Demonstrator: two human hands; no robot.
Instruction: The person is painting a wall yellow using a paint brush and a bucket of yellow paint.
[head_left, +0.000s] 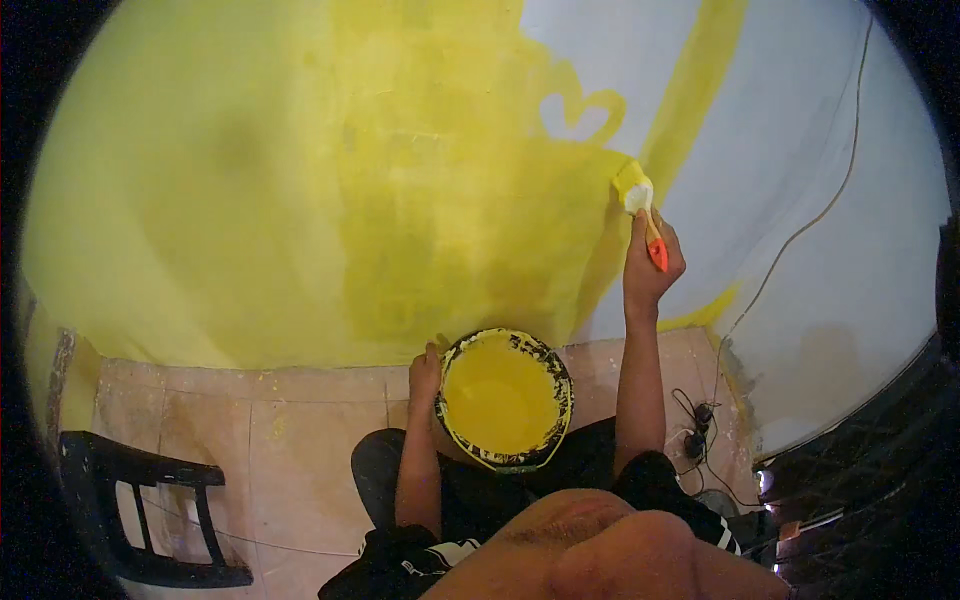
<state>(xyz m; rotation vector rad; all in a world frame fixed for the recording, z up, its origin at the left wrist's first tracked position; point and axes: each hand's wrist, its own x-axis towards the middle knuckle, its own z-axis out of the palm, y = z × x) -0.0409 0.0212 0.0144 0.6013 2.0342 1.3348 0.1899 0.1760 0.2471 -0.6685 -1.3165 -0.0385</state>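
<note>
My right hand grips a paintbrush by its wooden handle, which ends in an orange tip. Yellow paint coats the bristles, and they rest against the wall or very near it, at the border of yellow and white. My left hand holds the left rim of a black bucket, with its thumb side up; the fingers on the far side are hidden. Yellow paint fills much of the bucket, and smears cover its rim. A heart outline in yellow sits above the brush.
A black chair stands at the lower left on the tiled floor. Along the right wall hangs a thin cable, running down to black plugs on the floor. Dark material lies at the lower right.
</note>
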